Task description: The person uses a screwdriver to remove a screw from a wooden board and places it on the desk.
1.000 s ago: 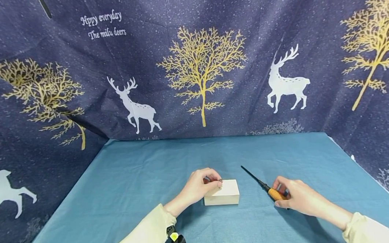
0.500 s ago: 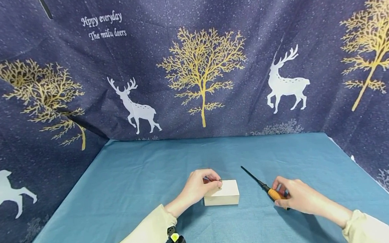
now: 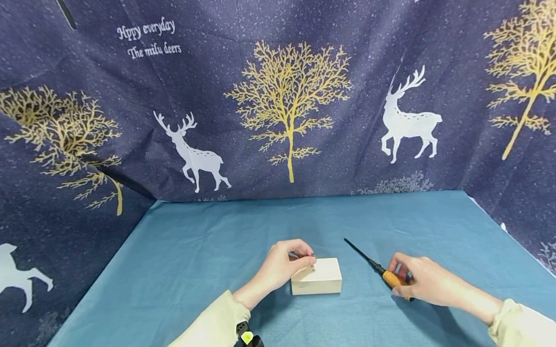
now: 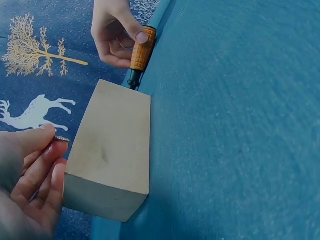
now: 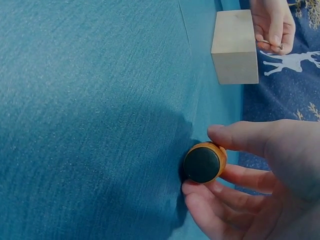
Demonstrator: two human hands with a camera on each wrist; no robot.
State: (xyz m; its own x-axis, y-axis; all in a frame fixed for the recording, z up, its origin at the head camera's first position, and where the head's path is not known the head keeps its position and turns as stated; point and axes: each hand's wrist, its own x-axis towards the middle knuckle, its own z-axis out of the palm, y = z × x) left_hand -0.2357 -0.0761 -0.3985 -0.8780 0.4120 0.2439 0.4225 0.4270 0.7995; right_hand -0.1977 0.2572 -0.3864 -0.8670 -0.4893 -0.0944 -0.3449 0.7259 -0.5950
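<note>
My left hand (image 3: 287, 262) pinches a small metal screw (image 5: 270, 44) between thumb and fingertips, over the left part of a pale wooden block (image 3: 323, 269). In the left wrist view only a short threaded bit of the screw (image 4: 62, 139) shows past the fingertips. Whether its tip touches the block is unclear. To the right, my right hand (image 3: 422, 280) grips the orange and black handle of a screwdriver (image 3: 391, 277). Its dark shaft lies on the cloth, pointing away and to the left. The right wrist view looks onto the handle's black end cap (image 5: 202, 165), between thumb and fingers.
A blue cloth (image 3: 206, 235) covers the table under everything. Behind and at the sides hangs a dark curtain (image 3: 238, 144) printed with deer and trees. A black wrist camera (image 3: 252, 345) sits at the left sleeve.
The left hand has shifted very slightly left, and the screw in its fingers now shows more upright. The right hand, screwdriver and block keep their places.
</note>
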